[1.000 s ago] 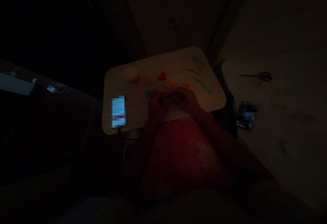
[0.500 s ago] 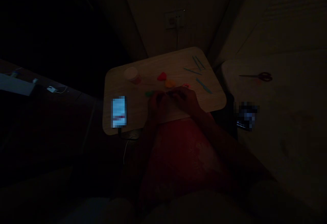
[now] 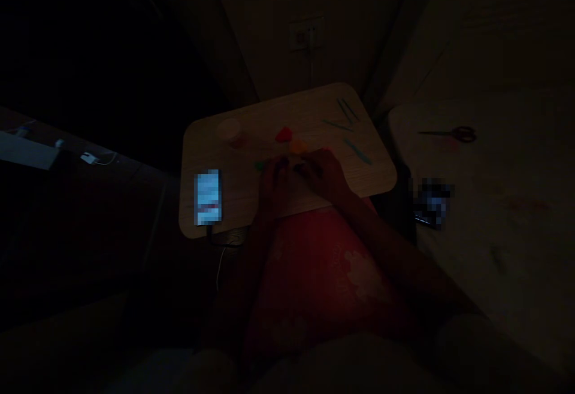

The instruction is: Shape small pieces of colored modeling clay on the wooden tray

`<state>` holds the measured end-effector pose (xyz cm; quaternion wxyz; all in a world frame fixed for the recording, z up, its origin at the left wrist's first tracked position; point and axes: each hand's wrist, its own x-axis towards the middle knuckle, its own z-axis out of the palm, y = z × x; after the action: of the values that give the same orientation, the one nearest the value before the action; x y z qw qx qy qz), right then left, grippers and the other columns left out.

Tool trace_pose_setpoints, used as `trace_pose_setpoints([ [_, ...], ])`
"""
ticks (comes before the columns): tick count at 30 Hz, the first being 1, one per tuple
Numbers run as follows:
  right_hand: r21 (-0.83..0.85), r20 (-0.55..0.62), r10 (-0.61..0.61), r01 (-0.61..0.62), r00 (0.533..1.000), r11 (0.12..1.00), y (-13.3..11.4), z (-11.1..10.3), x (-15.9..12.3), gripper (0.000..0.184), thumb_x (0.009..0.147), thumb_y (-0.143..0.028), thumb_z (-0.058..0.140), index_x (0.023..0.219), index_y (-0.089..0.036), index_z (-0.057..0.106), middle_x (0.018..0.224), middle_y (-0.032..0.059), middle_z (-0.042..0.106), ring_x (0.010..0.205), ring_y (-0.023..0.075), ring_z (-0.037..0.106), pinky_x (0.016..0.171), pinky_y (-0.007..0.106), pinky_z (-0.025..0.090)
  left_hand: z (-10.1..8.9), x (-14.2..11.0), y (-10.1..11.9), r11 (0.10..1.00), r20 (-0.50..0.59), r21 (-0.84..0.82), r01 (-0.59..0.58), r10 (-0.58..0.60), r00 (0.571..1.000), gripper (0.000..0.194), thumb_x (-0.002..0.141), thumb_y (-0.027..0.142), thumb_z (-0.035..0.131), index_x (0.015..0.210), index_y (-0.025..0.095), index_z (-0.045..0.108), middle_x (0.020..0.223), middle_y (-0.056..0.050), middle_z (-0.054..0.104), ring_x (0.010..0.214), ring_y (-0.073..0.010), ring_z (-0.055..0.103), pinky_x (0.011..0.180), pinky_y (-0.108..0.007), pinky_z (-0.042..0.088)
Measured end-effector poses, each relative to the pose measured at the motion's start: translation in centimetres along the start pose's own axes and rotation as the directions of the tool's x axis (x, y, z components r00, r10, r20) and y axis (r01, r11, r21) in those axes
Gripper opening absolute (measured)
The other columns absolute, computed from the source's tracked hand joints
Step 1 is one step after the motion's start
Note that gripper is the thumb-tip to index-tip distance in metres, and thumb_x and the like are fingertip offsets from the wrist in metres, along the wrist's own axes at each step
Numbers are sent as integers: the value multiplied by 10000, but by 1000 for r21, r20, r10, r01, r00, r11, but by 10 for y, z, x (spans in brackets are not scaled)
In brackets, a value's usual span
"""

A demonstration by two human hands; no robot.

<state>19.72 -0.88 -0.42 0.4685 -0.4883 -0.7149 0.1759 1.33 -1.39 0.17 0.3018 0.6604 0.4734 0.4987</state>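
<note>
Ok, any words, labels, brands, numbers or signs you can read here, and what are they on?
No text can be read.
Lit phone: screen pixelated, unreadable.
Tub: too dim to tell any label.
Red cloth: faint, perhaps letter-like marks beside the pale print, too blurred to read.
Dark object on the right: pixelated, unreadable.

Head view, dim light: the left hand (image 3: 272, 183) and right hand (image 3: 327, 173) rest over the near part of a small wooden table (image 3: 245, 187), fingers bent; whether either grips anything is too dark to tell. A green piece (image 3: 259, 166) lies beside the left hand; an orange piece (image 3: 298, 147) lies beyond the hands, next to a red piece (image 3: 284, 135). A tub (image 3: 229, 131) stands at left, beyond a lit phone (image 3: 208, 197). Thin blue-green strips (image 3: 358, 151) lie at right; scissors (image 3: 454, 135) lie on a separate pale surface (image 3: 485, 166).
</note>
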Motion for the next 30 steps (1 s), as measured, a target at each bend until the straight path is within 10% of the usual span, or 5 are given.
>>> trace_pose_setpoints([
  [12, 173, 91, -65, 49, 994, 984, -7, -8, -3, 294, 895, -488, 705, 1070, -260, 769, 947, 68, 777, 898, 234, 706, 852, 397, 559, -3, -3, 12, 999, 132, 39, -7, 2, 991, 378, 990, 573, 517, 998, 212, 627, 870, -46, 715, 779, -188, 683, 691, -312, 550],
  [30, 162, 64, -108, 97, 992, 982, -7, -7, -3, 232, 959, -421, 653, 971, -263, 823, 899, 53, 799, 805, 205, 722, 775, 341, 553, -3, -5, 11, 997, 229, -73, -2, 19, 973, 440, 935, 595, 600, 1182, 231, 599, 1080, -85, 731, 950, -212, 725, 811, -331, 586],
])
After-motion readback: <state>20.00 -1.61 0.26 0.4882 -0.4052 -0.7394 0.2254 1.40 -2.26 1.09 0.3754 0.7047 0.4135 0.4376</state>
